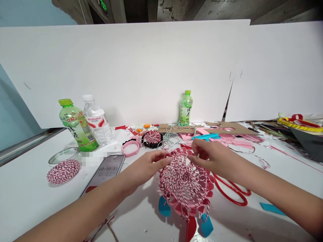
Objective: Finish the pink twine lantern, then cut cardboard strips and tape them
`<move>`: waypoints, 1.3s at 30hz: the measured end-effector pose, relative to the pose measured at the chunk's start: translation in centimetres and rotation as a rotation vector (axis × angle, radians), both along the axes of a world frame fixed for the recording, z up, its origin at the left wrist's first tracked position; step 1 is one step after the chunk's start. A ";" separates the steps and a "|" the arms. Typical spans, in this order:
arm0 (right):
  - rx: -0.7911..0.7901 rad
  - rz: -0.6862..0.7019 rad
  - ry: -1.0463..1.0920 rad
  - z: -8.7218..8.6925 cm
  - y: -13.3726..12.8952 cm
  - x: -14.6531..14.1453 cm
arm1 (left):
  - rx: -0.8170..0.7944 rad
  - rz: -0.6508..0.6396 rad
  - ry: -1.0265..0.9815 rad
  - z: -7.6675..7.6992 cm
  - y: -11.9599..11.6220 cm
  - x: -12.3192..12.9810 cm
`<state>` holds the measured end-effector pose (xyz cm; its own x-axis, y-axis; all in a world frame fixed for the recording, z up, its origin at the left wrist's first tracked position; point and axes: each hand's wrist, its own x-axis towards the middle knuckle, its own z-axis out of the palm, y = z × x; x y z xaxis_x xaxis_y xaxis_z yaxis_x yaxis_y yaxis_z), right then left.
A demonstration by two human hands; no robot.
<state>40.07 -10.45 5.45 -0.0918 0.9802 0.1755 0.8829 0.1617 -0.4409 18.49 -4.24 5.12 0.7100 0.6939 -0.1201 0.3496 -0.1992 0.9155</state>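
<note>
Pretty sure this is a makeshift craft workshop, not a home. There's a rough concrete wall [171, 10] and a green exit sign [104, 6] along the top of the frame, with 2 big white boards [126, 67] standing behind a white table [45, 208]. Across the table: paper scraps [234, 141], scissors [230, 191], a twine roll [63, 171], and a woven twine wheel [185, 181].

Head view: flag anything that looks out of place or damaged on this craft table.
A loose tangle of green-and-white twine sprawls over the cardboard sheet, unlike the neatly wound red-and-white twine ball. The white backing board also shows a jagged dark split near its right edge.
</note>
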 end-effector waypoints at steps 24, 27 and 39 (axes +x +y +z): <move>0.190 0.092 -0.113 1.3 -5.4 -3.5 | -0.041 0.341 -0.652 4.5 -2.0 -1.6; 0.061 0.102 -0.033 1.3 -4.8 -3.2 | -0.037 0.342 -0.668 4.6 -2.3 -1.5; -0.168 0.125 0.253 0.5 -4.1 -3.0 | 0.020 0.350 -0.696 4.6 -2.5 -1.3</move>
